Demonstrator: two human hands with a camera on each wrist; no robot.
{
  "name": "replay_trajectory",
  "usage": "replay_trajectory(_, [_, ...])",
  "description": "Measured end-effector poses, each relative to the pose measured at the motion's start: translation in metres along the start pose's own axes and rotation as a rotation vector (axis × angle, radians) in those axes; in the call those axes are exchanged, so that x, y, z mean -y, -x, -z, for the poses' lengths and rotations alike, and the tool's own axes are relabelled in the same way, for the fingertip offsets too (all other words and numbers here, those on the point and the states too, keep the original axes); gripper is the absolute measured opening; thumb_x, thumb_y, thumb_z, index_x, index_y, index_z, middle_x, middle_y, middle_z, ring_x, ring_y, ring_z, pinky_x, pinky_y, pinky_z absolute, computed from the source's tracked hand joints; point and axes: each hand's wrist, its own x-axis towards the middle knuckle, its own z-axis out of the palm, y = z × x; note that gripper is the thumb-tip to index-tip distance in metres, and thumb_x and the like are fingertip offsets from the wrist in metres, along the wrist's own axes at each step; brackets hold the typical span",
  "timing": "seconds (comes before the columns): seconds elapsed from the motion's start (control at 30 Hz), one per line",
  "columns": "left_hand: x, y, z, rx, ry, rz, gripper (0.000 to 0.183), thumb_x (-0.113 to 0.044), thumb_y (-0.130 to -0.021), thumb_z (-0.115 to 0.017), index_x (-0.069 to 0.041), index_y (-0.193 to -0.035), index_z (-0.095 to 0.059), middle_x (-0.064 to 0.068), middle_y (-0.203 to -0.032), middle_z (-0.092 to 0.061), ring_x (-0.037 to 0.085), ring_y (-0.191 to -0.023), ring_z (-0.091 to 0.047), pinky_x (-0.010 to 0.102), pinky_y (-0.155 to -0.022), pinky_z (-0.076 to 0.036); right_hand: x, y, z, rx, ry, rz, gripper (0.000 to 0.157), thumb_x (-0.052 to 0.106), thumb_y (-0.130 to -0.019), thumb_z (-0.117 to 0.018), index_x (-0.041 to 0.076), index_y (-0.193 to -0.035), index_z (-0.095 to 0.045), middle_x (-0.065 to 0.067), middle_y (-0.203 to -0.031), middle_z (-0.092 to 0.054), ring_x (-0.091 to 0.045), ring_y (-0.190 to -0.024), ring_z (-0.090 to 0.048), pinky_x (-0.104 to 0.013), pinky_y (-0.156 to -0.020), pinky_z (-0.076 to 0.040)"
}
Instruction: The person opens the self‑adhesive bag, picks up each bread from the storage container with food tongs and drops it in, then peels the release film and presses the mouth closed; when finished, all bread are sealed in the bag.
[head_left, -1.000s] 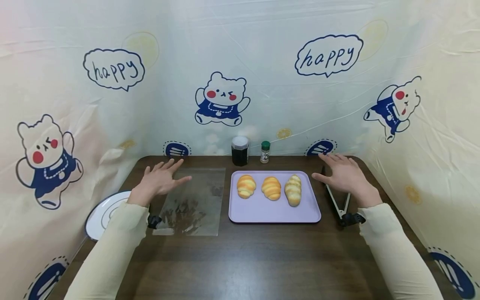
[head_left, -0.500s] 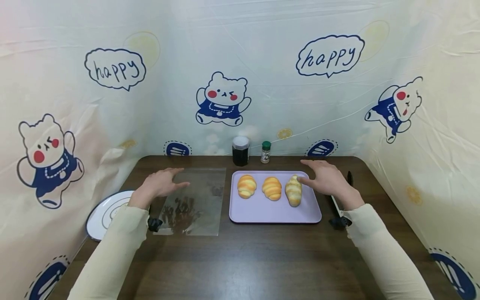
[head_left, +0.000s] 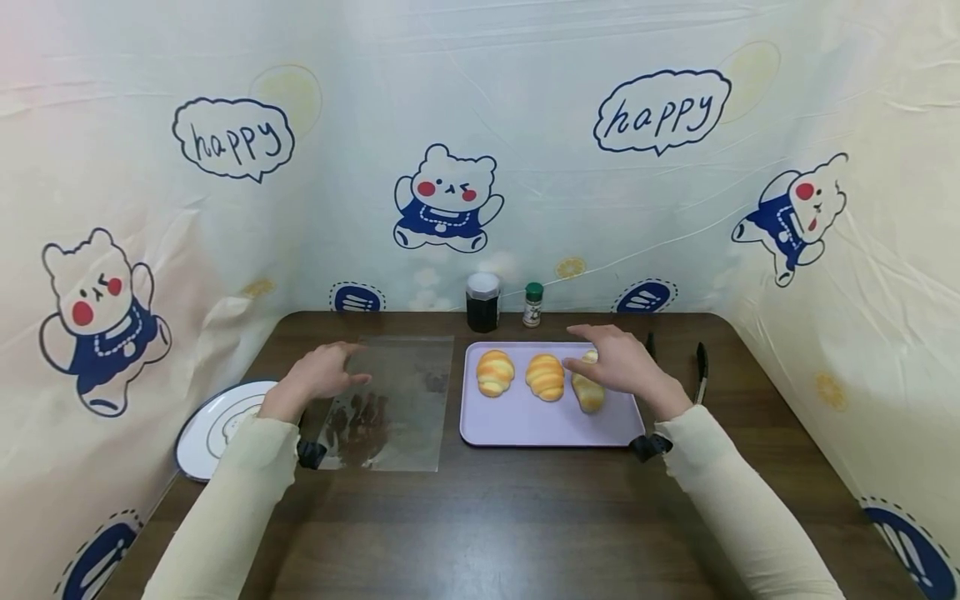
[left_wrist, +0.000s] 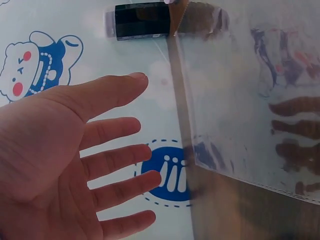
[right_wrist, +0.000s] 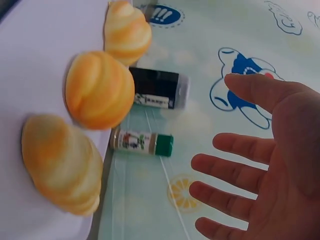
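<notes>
My left hand [head_left: 315,377], fingers straight and spread, hovers at the left edge of a clear plastic sheet or bag [head_left: 408,392] and holds nothing. My right hand [head_left: 618,360] hangs over the right side of a lilac tray [head_left: 525,429], fingers extended and apart from the bread. On the tray lie a left roll [head_left: 495,373], a middle roll [head_left: 545,377] and a longer striped roll [head_left: 589,398], which my right hand partly hides in the head view. The right wrist view shows the three rolls beside an outstretched palm [right_wrist: 280,165].
A dark jar with a pale lid [head_left: 482,304] and a green-capped shaker [head_left: 532,305] stand behind the tray. A white plate [head_left: 213,442] lies at the left edge. Tongs lie to the right, one black tip [head_left: 702,362] showing, partly hidden by my arm.
My right hand has moved left from above the tongs to over the tray and the longer roll. The left hand has lowered slightly. The rolls stay put.
</notes>
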Motion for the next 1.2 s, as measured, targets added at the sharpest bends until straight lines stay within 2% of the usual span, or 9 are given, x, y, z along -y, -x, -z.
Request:
replay_trajectory(0.23, [0.004,-0.001,-0.005,0.008,0.002,0.003,0.066,-0.037,-0.094,-0.068,-0.006,-0.148,-0.046,0.027,-0.149,-0.047,0.049,-0.133,-0.046,0.067,-0.103,-0.042,0.018,-0.009,-0.015,0.02,-0.015,0.002,0.065,0.05,-0.091,-0.066,0.017,-0.145,-0.053,-0.013,-0.143,-0.059,-0.039,-0.133,-0.051,-0.065,-0.112,-0.034])
replay_trajectory(0.53, [0.009,-0.003,-0.012,0.017,0.028,0.0,0.067,-0.037,-0.093,-0.069,-0.007,-0.148,-0.046,0.027,-0.15,-0.047,0.049,-0.133,-0.047,0.067,-0.102,-0.043,0.043,-0.025,-0.035,0.05,-0.058,0.052,0.063,0.051,-0.09,-0.067,0.018,-0.143,-0.055,-0.009,-0.138,-0.063,-0.034,-0.131,-0.053,-0.061,-0.113,-0.036])
replay_trajectory(0.83, [0.013,-0.007,-0.017,0.027,0.037,0.013,0.066,-0.035,-0.092,-0.07,-0.007,-0.148,-0.047,0.026,-0.149,-0.047,0.049,-0.133,-0.048,0.067,-0.102,-0.043,0.067,-0.04,-0.061,0.048,-0.028,0.158,0.059,0.048,-0.091,-0.068,0.016,-0.139,-0.058,-0.006,-0.133,-0.066,-0.027,-0.121,-0.06,-0.048,-0.103,-0.048])
replay_trajectory(0.97, [0.014,-0.008,-0.02,0.026,0.041,0.013,0.066,-0.035,-0.093,-0.07,-0.006,-0.148,-0.047,0.027,-0.149,-0.047,0.049,-0.133,-0.047,0.067,-0.102,-0.043,0.078,-0.045,-0.072,0.049,-0.038,0.2,0.056,0.045,-0.091,-0.068,0.015,-0.137,-0.06,-0.006,-0.132,-0.067,-0.027,-0.12,-0.06,-0.048,-0.103,-0.047])
replay_trajectory(1.2, [0.018,-0.009,-0.023,0.018,0.046,0.007,0.065,-0.033,-0.092,-0.07,-0.005,-0.147,-0.048,0.027,-0.148,-0.048,0.049,-0.132,-0.048,0.068,-0.101,-0.043,0.097,-0.05,-0.086,0.067,-0.007,0.232,0.054,0.045,-0.093,-0.066,0.014,-0.136,-0.061,-0.006,-0.134,-0.066,-0.028,-0.128,-0.056,-0.048,-0.108,-0.043])
